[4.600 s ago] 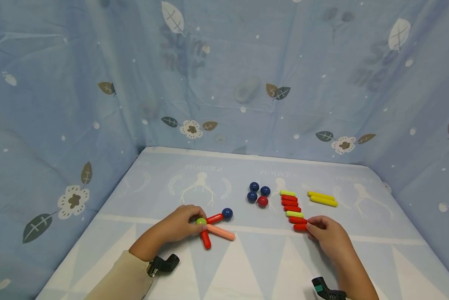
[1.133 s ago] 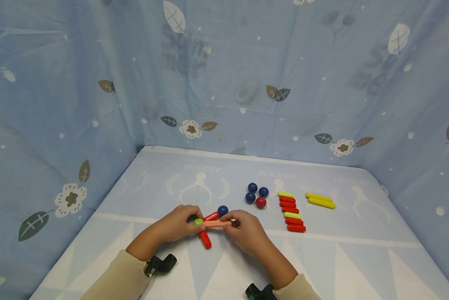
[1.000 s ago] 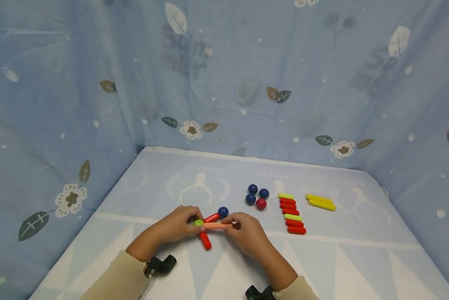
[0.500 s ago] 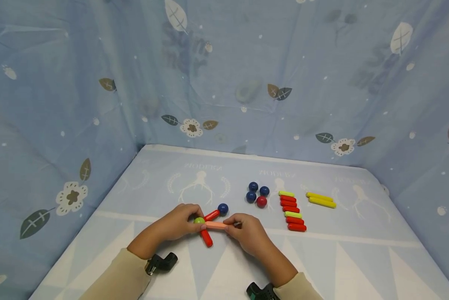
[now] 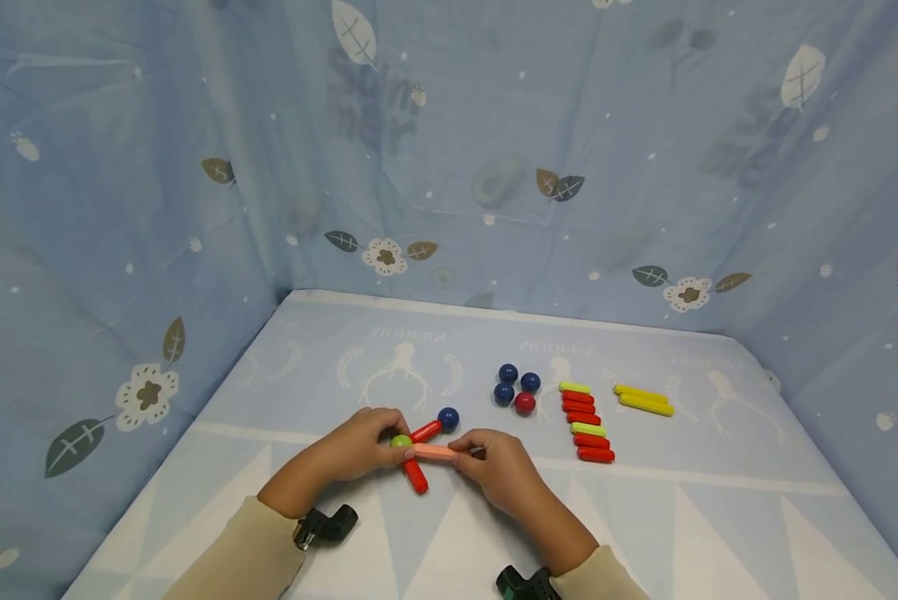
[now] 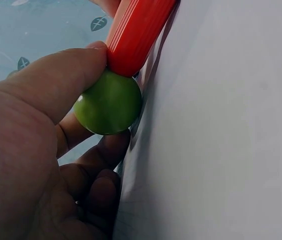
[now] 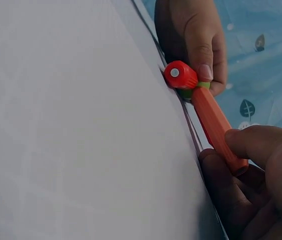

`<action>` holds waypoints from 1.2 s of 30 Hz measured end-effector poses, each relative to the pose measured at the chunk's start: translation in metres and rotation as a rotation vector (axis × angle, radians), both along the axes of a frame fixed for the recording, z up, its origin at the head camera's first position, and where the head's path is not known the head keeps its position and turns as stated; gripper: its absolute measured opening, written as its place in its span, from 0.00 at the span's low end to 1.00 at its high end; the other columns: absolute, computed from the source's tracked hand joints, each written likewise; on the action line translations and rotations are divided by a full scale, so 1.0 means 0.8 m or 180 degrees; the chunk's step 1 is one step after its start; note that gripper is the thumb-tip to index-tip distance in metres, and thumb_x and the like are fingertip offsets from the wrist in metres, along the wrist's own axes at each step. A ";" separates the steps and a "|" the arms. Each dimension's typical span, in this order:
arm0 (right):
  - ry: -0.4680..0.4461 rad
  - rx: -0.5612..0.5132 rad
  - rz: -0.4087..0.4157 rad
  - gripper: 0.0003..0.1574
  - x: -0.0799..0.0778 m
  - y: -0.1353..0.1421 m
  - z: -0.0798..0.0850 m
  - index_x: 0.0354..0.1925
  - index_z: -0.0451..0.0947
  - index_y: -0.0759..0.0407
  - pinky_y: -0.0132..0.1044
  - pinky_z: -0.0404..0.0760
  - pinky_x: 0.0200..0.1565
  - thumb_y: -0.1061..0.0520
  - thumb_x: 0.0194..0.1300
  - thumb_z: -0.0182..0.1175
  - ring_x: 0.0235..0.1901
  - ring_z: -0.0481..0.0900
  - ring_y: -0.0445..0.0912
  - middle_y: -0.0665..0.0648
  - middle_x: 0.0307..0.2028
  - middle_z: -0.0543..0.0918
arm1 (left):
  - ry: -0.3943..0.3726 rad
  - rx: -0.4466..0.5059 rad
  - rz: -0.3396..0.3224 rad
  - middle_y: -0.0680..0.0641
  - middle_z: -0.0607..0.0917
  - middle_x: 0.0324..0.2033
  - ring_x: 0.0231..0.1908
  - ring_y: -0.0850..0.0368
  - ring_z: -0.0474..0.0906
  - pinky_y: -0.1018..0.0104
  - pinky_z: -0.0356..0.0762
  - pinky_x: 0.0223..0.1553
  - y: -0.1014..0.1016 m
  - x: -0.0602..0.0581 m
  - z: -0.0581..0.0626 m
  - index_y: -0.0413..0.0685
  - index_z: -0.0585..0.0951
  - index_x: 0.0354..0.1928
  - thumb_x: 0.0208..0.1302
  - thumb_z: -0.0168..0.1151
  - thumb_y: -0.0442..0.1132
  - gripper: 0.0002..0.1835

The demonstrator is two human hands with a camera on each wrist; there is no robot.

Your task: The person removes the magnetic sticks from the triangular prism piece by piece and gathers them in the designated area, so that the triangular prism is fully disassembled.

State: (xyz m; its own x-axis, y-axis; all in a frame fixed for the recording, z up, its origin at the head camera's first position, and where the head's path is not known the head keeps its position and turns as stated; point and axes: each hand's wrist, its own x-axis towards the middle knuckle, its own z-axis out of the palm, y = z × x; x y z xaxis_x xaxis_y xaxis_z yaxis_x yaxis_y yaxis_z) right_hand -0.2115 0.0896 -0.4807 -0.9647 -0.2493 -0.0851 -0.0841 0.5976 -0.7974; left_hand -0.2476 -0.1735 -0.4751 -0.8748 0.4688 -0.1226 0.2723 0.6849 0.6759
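My left hand (image 5: 362, 448) holds a green ball (image 5: 401, 441) between thumb and fingers. At that ball meet two red sticks, one slanting up to a dark blue ball (image 5: 448, 418), the other red stick (image 5: 416, 477) pointing toward me. A longer salmon-orange stick (image 5: 432, 452) reaches right from the green ball. My right hand (image 5: 497, 471) pinches its far end between thumb and fingers. In the right wrist view, the near red stick (image 7: 180, 75) shows a pale round dot on its end. The left wrist view shows my thumb against the green ball (image 6: 108, 102).
Behind and to the right lie three blue balls and a red ball (image 5: 525, 404). Beside them runs a column of short red and lime sticks (image 5: 584, 418). Two long yellow sticks (image 5: 646, 405) lie farther right. Patterned cloth (image 5: 449, 167) walls the table (image 5: 329, 333) in.
My right hand has come left from the column of short sticks to the orange stick, which has swung from a downward slant to nearly level across the view. The left hand stays put.
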 end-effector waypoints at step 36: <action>-0.0561 -0.0326 -0.0194 0.10 -0.007 0.033 0.006 0.48 0.89 0.39 0.37 0.81 0.40 0.51 0.68 0.72 0.43 0.78 0.48 0.49 0.45 0.85 | -0.0069 -0.0058 0.0055 0.60 0.81 0.38 0.43 0.58 0.73 0.57 0.72 0.48 0.002 0.003 0.004 0.61 0.81 0.41 0.66 0.74 0.52 0.11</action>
State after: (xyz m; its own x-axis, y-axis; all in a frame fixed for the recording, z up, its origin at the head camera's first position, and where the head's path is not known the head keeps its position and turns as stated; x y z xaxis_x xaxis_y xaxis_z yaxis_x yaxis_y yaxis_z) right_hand -0.2175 0.1160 -0.4758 -0.9507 -0.2068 -0.2309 0.0959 0.5124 -0.8534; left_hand -0.2453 -0.1719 -0.4717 -0.8798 0.4511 -0.1501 0.2457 0.7017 0.6688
